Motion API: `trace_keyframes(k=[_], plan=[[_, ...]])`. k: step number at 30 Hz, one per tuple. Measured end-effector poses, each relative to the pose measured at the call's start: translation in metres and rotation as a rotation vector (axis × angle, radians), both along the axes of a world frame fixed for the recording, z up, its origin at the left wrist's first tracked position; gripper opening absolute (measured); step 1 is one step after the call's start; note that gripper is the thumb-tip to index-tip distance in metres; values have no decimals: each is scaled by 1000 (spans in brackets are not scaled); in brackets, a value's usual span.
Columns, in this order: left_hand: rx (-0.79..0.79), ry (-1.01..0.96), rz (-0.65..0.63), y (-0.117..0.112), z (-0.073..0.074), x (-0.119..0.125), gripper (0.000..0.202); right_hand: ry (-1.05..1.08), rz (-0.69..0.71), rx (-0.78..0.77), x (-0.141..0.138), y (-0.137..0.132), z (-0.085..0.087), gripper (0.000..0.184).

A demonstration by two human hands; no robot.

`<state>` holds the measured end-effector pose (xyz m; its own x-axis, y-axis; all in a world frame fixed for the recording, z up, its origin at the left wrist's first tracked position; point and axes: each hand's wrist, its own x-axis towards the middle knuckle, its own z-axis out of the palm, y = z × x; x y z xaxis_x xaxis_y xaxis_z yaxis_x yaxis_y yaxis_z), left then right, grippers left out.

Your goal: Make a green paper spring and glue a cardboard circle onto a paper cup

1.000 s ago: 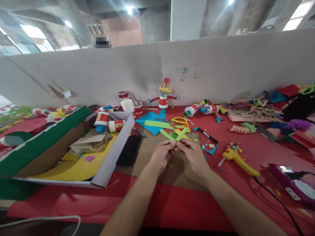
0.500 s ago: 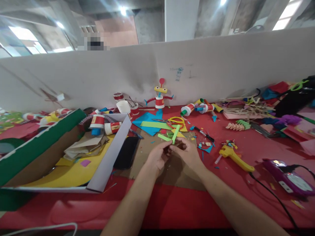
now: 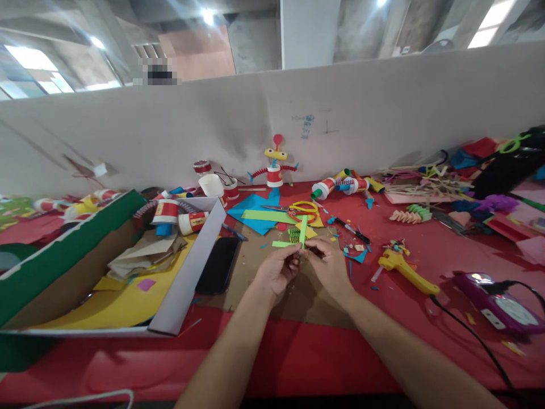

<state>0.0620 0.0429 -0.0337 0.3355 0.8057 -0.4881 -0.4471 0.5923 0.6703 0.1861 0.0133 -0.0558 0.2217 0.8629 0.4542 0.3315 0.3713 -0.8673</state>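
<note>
Head: green strips [image 3: 304,228] partly behind fingers [image 3: 286,250]

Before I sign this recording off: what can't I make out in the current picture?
Lower ends of the green strips, head view: hidden by the left hand and right hand.
Wall writing, head view: too small and blurred to read.
Box, head view: left end cut off by the picture's edge.
White cable, head view: cut off by the bottom edge.

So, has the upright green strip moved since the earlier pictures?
Yes: the green strip has swung leftward relative to the scissors, from slanting right to nearly upright.
</note>
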Motion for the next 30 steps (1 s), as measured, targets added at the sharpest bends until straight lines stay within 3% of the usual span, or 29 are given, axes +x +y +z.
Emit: trace_keyframes(k=[4, 10, 16, 21, 27, 30], plan=[[35, -46, -16, 1, -5, 0, 9, 23, 4, 6, -1, 0, 1, 11], [179, 56, -15, 0, -4, -1, 19, 127, 56, -6, -2, 2, 1, 11], [339, 230, 37, -4, 4, -2, 25, 285, 218, -190, 2, 4, 6, 18], [474, 330, 3, -5, 0, -1, 26, 396, 209, -231, 2, 4, 6, 20], [575, 480, 116, -7, -15, 7, 25, 423, 148, -290, -2, 4, -2, 21], [571, 472, 136, -12, -14, 11, 23, 444, 105, -283, -1, 4, -3, 21]])
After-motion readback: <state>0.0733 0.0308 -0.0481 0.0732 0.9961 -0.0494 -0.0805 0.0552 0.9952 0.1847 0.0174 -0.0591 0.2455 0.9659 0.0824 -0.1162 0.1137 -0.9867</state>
